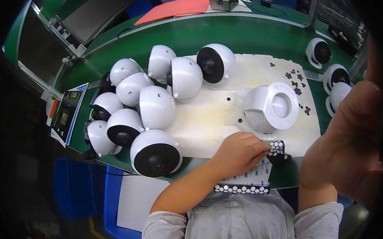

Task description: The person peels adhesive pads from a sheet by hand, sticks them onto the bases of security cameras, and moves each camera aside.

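Observation:
My left hand (240, 153) is closed, its fingers pinching a black strip of white round stickers (277, 147) near the front edge of the table. Below it lies a white backing sheet (257, 173) with blue print, and a second black strip with white dots (242, 189) runs along the sheet's lower edge. My right hand (344, 139) is raised close to the camera at the right, its fingers stretched upward and partly cut off by the dark rim. A white round camera housing (271, 106) lies beyond my left hand, its ring-shaped base turned up.
Several white ball-shaped cameras with black faces (157, 157) crowd the left of the pale board (195, 130). Small black clover-shaped pieces (297, 85) lie scattered at its right. More cameras (318, 53) stand at the far right. A blue bin (111, 201) is below the table's left side.

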`<state>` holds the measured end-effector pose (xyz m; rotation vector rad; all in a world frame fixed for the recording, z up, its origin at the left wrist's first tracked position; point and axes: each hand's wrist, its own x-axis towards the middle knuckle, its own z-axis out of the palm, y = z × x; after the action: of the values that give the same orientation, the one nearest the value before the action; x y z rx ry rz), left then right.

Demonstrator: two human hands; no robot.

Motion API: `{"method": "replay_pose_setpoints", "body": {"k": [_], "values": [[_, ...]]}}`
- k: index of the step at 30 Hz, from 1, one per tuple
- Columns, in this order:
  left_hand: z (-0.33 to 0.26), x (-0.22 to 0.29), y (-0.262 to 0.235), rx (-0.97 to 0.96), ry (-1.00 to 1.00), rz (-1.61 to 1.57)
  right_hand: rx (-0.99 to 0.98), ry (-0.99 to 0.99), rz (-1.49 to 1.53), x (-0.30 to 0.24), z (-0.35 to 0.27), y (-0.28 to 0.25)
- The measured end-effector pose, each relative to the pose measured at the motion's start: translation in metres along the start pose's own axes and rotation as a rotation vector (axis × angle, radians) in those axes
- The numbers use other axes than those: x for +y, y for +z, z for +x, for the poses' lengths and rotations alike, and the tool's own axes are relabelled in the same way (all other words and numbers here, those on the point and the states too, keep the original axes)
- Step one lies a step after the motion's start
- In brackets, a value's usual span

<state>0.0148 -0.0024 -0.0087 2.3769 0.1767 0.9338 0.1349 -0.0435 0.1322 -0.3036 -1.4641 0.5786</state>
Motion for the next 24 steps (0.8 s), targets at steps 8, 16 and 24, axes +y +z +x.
{"method": "replay_pose_setpoints", "body": {"k": [8,16,24], "values": [[-0.001,-0.003,0.004,0.075,0.005,-0.02,-0.099,-0.086,-0.039,-0.007,0.006,0.003],[-0.007,0.001,0.002,0.041,-0.034,-0.001,-0.188,-0.18,-0.126,-0.015,0.004,0.009],[-0.006,0.0,-0.004,-0.051,-0.063,-0.025,-0.259,-0.268,-0.213,-0.017,0.0,0.008]]}}
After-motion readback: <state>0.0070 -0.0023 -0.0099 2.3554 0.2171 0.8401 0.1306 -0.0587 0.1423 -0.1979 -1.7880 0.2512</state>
